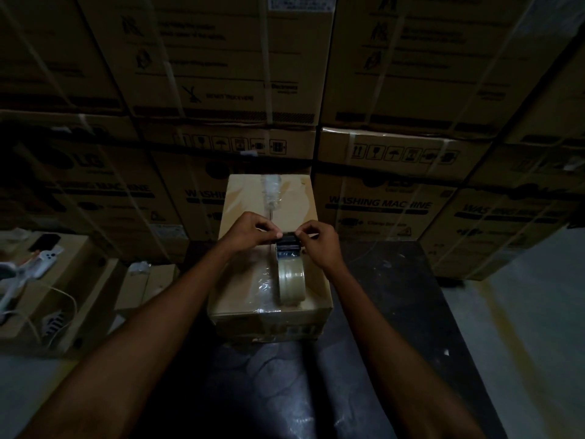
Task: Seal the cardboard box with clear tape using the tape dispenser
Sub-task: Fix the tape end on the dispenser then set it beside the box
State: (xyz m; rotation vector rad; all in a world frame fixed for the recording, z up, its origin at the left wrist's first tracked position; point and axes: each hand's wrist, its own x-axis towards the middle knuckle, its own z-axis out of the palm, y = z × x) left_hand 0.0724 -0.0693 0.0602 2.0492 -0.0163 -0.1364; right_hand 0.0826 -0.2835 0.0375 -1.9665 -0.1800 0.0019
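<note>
**While both hands fuss at the dispenser, the tape end could slip**

Seen from above in dim light, a box sits on a dark floor before stacked cartons. On its lid lies the dispenser, roll nearest the viewer. Left hand and right hand pinch closed at its black front end; what they grip is unclear. If the tape end slips, it may stick back or wrinkle like the crumpled tape along the far seam.
</note>
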